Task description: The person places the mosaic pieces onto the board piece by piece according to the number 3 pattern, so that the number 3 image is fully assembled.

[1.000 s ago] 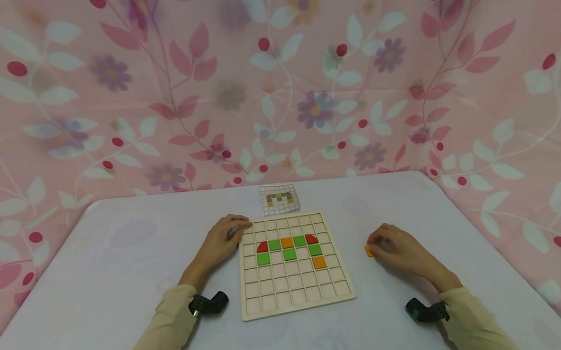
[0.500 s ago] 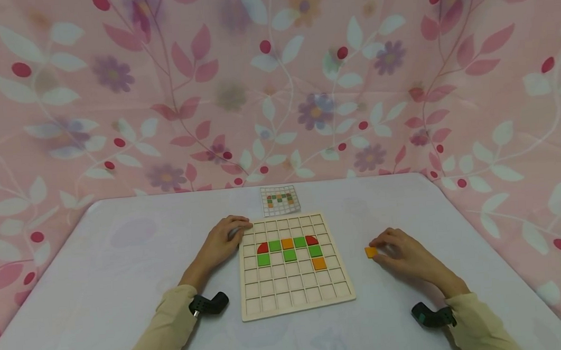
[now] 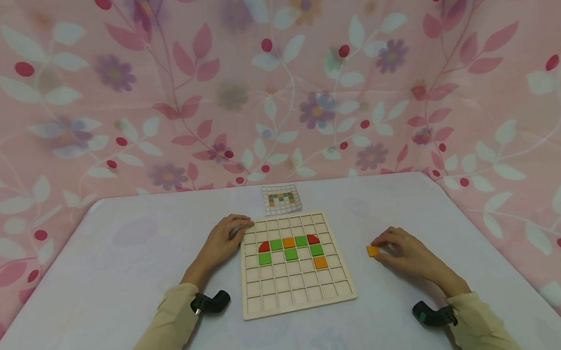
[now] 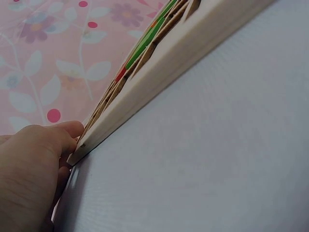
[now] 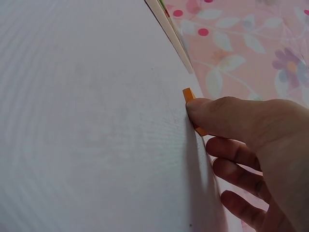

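A square wooden grid board (image 3: pixel 293 282) lies in the middle of the table, holding several green, orange and red tiles. My left hand (image 3: pixel 222 239) holds the board's far left corner, fingertips over the top and thumb along the side. In the left wrist view, the fingers (image 4: pixel 70 129) are right at that corner. Right of the board, my right hand (image 3: pixel 406 253) pinches an orange square tile (image 3: pixel 372 251) between thumb and fingers. From the right wrist view, this tile (image 5: pixel 187 94) is tilted up on edge close over the white cloth, partly hidden by the thumb.
Just behind the board lies a small pattern card (image 3: pixel 282 200) printed with a grid of coloured squares. A white cloth (image 3: pixel 123 268) covers the table. A pink floral curtain (image 3: pixel 238 92) hangs behind. Each wrist wears a black camera (image 3: pixel 433 315).
My right hand has shifted slightly right and towards me, leaving more of the orange tile in sight. The left hand and the board stay in place.
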A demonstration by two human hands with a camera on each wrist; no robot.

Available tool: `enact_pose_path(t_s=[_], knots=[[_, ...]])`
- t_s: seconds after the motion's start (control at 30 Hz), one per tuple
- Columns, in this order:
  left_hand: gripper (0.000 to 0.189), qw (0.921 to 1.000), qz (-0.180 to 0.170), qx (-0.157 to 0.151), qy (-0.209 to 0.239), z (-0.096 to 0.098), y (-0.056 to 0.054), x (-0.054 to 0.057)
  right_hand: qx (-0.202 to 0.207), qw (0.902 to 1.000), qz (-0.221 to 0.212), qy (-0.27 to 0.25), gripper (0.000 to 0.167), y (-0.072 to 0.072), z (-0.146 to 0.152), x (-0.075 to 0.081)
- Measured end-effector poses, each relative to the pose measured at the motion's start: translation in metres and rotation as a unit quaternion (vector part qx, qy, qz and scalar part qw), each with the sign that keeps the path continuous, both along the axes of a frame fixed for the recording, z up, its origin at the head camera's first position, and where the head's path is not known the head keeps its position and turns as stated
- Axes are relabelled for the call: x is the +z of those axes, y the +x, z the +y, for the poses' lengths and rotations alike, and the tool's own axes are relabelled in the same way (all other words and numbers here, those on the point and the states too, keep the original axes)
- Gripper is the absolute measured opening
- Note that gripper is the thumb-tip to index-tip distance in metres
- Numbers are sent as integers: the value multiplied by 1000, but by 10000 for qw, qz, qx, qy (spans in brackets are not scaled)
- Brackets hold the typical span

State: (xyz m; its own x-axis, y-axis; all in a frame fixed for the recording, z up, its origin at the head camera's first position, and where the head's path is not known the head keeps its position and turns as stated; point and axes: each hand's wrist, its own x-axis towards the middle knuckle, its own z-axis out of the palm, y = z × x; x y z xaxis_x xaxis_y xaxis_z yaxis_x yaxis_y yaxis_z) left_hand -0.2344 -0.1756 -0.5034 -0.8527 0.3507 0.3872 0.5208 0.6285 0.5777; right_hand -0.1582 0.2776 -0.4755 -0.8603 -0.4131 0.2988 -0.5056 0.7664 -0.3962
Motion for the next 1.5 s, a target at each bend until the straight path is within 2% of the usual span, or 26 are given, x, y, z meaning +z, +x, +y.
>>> enact_pose_path(t_s=[0.33, 0.57, 0.8, 1.07, 1.5], knots=[[23, 9999, 142, 9, -1, -6, 3, -2, 72, 9999, 145, -44, 24, -5, -5, -3], [24, 9999, -60, 90, -66, -9, 4, -1, 60, 9997, 219, 20, 25, -8, -9, -3], [24, 10000, 41, 59, -49, -9, 7, 1, 114, 9998, 134, -56, 25, -9, -18, 0], [23, 9996, 180, -205, -68, 1, -3, -2, -107, 9995, 278, -47, 26, -3, -22, 6], [22, 10000, 57, -44, -56, 1, -4, -2, 19, 9995, 239, -186, 29, -8, -35, 10]])
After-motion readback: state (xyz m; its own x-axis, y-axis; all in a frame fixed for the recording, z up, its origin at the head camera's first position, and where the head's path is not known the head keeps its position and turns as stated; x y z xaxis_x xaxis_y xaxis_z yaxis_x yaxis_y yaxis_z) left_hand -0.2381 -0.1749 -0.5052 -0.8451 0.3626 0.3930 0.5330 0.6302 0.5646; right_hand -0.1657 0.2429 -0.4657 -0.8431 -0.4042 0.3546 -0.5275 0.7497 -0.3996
